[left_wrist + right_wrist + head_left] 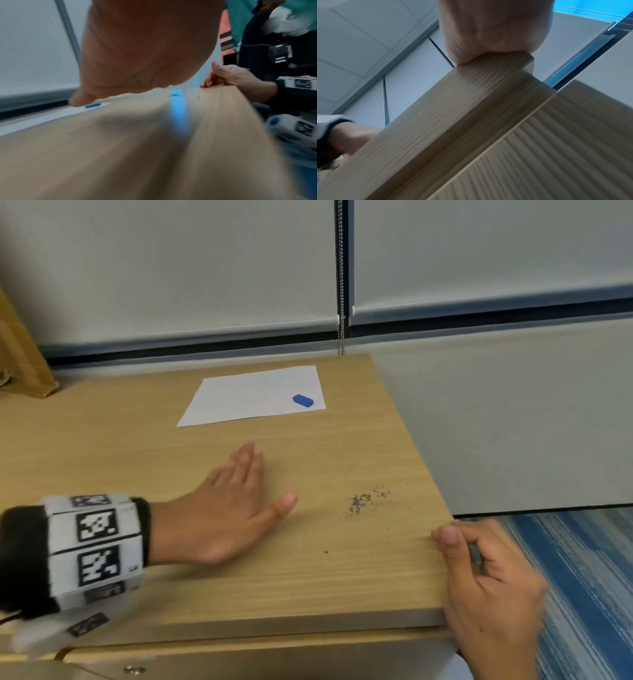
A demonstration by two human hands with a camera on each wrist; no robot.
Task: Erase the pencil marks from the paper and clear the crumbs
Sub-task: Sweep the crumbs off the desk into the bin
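Observation:
A white sheet of paper (246, 398) lies at the far middle of the wooden table (137, 440), with a blue eraser (302, 400) on its right part. A small pile of dark crumbs (366, 501) sits near the table's right edge. My left hand (263, 477) lies on the table left of the crumbs, fingers straight, little-finger side down. My right hand (472, 549) is cupped at the table's front right corner, thumb on the edge, fingers below it. In the left wrist view the crumbs (175, 94) lie between my left palm (145, 47) and my right hand (223, 77).
A window blind with a bead chain (340, 285) hangs behind the table. A cardboard box (20, 364) stands at the far left. Blue striped carpet (582, 577) lies below the right edge. A drawer front (556, 148) sits under the tabletop.

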